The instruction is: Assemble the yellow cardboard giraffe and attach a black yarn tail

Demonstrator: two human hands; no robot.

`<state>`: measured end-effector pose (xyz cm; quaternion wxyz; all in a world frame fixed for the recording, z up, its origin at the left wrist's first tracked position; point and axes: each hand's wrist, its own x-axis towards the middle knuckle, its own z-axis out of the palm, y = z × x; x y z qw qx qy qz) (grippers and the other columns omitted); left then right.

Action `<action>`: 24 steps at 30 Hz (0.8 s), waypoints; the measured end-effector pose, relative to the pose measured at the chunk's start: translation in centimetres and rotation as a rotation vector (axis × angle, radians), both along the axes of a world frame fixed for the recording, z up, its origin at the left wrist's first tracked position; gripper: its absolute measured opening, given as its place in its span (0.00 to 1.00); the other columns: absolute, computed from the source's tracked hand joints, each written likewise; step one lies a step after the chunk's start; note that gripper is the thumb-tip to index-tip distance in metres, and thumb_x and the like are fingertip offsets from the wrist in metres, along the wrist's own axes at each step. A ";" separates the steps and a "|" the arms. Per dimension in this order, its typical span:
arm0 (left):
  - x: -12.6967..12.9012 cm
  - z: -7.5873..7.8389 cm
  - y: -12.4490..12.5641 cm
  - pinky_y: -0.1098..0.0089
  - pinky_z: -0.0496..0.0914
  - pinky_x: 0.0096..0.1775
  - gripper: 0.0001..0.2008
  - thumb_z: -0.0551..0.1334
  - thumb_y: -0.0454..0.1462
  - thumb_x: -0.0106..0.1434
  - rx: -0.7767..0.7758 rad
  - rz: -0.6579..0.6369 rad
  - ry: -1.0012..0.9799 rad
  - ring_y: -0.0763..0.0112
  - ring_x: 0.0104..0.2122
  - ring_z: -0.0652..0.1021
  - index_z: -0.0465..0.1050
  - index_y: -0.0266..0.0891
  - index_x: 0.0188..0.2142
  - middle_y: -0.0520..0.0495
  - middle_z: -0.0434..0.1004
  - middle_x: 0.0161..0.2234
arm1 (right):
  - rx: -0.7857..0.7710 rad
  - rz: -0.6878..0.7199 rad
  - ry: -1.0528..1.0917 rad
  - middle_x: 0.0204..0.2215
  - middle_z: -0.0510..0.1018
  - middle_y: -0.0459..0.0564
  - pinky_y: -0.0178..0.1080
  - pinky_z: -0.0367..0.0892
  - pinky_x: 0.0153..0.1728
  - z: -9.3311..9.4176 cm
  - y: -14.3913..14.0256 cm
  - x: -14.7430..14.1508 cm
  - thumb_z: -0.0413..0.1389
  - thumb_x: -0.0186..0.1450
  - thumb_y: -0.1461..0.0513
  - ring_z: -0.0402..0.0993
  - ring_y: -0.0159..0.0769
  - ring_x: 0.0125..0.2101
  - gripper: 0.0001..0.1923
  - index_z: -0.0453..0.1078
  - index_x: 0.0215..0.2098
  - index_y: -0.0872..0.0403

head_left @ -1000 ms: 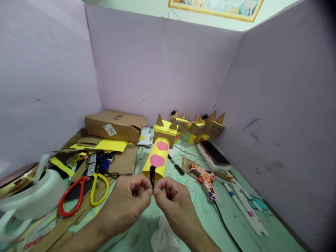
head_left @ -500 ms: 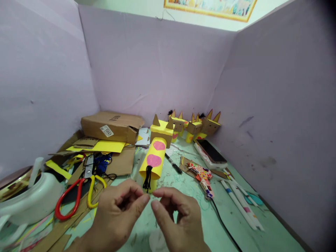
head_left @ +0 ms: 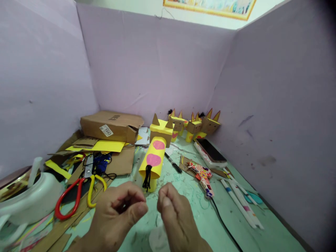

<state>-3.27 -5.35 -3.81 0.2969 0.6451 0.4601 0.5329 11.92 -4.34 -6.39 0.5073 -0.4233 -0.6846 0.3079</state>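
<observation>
Just beyond my hands stands a yellow paper-tube animal (head_left: 149, 150) with pink spots, a boxy cardboard head with two pointed ears, and a black yarn tail (head_left: 147, 178) at its near end. My left hand (head_left: 118, 213) is closed, thumb and index pinched together in front of the tail. To its right my right hand (head_left: 177, 217) is curled with the thumb against the index finger. Anything between the fingertips of either hand is hidden or too small to make out. Neither hand touches the animal. A whitish round piece (head_left: 159, 239) lies partly under my right hand.
Left are red-and-yellow-handled scissors (head_left: 80, 192), a white pot (head_left: 39, 199), cardboard scraps and a cardboard box (head_left: 111, 126). Right are a patterned glue gun (head_left: 202, 175) with a black cord, a phone (head_left: 211, 150) and white sticks (head_left: 241, 204). Similar animals (head_left: 194, 127) stand behind.
My hands have moved apart; the fingertips were nearly meeting before. My right hand has shifted slightly right and its fingers have curled in tighter. The animal stays where it was.
</observation>
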 end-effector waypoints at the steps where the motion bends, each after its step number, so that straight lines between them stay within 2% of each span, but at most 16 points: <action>1: -0.2 0.0 -0.1 0.81 0.61 0.17 0.04 0.63 0.38 0.51 0.004 0.061 -0.047 0.79 0.16 0.66 0.71 0.41 0.23 0.56 0.67 0.16 | -0.031 -0.007 0.054 0.15 0.57 0.40 0.32 0.52 0.18 0.1 0.2 0.2 0.41 0.65 0.57 0.55 0.29 0.17 0.15 0.57 0.22 0.51; 3: -0.6 0.1 -0.2 0.80 0.63 0.19 0.02 0.63 0.37 0.50 0.000 0.192 -0.145 0.78 0.18 0.67 0.72 0.42 0.26 0.55 0.69 0.19 | -0.066 -0.040 0.134 0.14 0.54 0.39 0.32 0.49 0.16 0.4 0.7 0.8 0.39 0.66 0.56 0.51 0.28 0.16 0.19 0.53 0.19 0.51; 4: -0.8 0.1 -0.2 0.80 0.63 0.19 0.02 0.63 0.37 0.51 0.000 0.217 -0.181 0.77 0.18 0.67 0.72 0.42 0.25 0.55 0.68 0.19 | -0.074 -0.068 0.153 0.13 0.53 0.39 0.32 0.49 0.16 0.6 0.9 1.0 0.40 0.66 0.56 0.50 0.27 0.15 0.20 0.52 0.18 0.51; 6: -1.3 0.1 0.1 0.79 0.61 0.19 0.07 0.60 0.38 0.53 0.002 0.176 -0.176 0.77 0.18 0.66 0.70 0.40 0.21 0.55 0.65 0.17 | -0.083 -0.116 0.159 0.13 0.56 0.39 0.31 0.51 0.16 0.9 1.2 1.3 0.45 0.65 0.56 0.52 0.27 0.16 0.19 0.54 0.17 0.52; 7: -1.4 0.0 0.2 0.78 0.60 0.18 0.10 0.59 0.39 0.55 0.009 0.140 -0.137 0.77 0.17 0.64 0.68 0.40 0.19 0.55 0.63 0.15 | -0.088 -0.131 0.159 0.15 0.61 0.40 0.31 0.53 0.17 1.0 1.3 1.3 0.49 0.63 0.57 0.54 0.26 0.16 0.16 0.59 0.19 0.53; 9: -1.5 -0.1 0.5 0.77 0.57 0.17 0.15 0.57 0.40 0.57 0.033 0.132 -0.028 0.77 0.15 0.62 0.65 0.39 0.16 0.55 0.59 0.13 | -0.118 -0.124 0.158 0.23 0.72 0.45 0.31 0.56 0.17 1.1 1.3 1.1 0.54 0.59 0.60 0.57 0.26 0.17 0.05 0.68 0.30 0.55; 11: -1.3 -0.1 0.6 0.76 0.55 0.17 0.15 0.57 0.41 0.57 0.049 0.204 0.059 0.78 0.14 0.61 0.66 0.39 0.17 0.56 0.59 0.13 | -0.177 -0.095 0.156 0.27 0.75 0.47 0.31 0.58 0.17 1.2 1.2 0.5 0.55 0.56 0.61 0.58 0.26 0.16 0.10 0.71 0.37 0.54; 14: -0.6 0.0 0.6 0.76 0.58 0.19 0.10 0.59 0.41 0.56 0.019 0.279 0.092 0.76 0.16 0.64 0.72 0.40 0.23 0.56 0.65 0.15 | -0.288 -0.038 0.147 0.18 0.72 0.46 0.32 0.58 0.19 1.3 1.0 -0.4 0.55 0.56 0.58 0.61 0.29 0.17 0.09 0.73 0.26 0.56; 16: -0.2 0.1 0.7 0.76 0.61 0.19 0.09 0.59 0.41 0.55 -0.017 0.253 0.093 0.75 0.17 0.67 0.74 0.41 0.25 0.55 0.69 0.16 | -0.338 -0.013 0.143 0.15 0.70 0.46 0.33 0.58 0.19 1.3 1.0 -1.0 0.55 0.55 0.57 0.62 0.30 0.18 0.11 0.73 0.22 0.56; 19: 0.1 0.0 1.1 0.77 0.63 0.19 0.10 0.59 0.42 0.56 -0.085 0.179 0.078 0.73 0.18 0.70 0.75 0.40 0.27 0.53 0.73 0.18 | -0.381 -0.004 0.127 0.16 0.72 0.47 0.32 0.56 0.18 1.2 1.1 -1.5 0.57 0.53 0.57 0.61 0.29 0.17 0.10 0.74 0.24 0.56; 24: 0.3 -0.1 1.5 0.77 0.68 0.26 0.10 0.59 0.40 0.56 -0.213 0.034 0.007 0.72 0.24 0.75 0.76 0.38 0.26 0.51 0.77 0.22 | -0.421 0.021 0.125 0.17 0.71 0.46 0.32 0.56 0.19 0.7 1.6 -1.8 0.57 0.53 0.56 0.60 0.29 0.18 0.11 0.75 0.26 0.57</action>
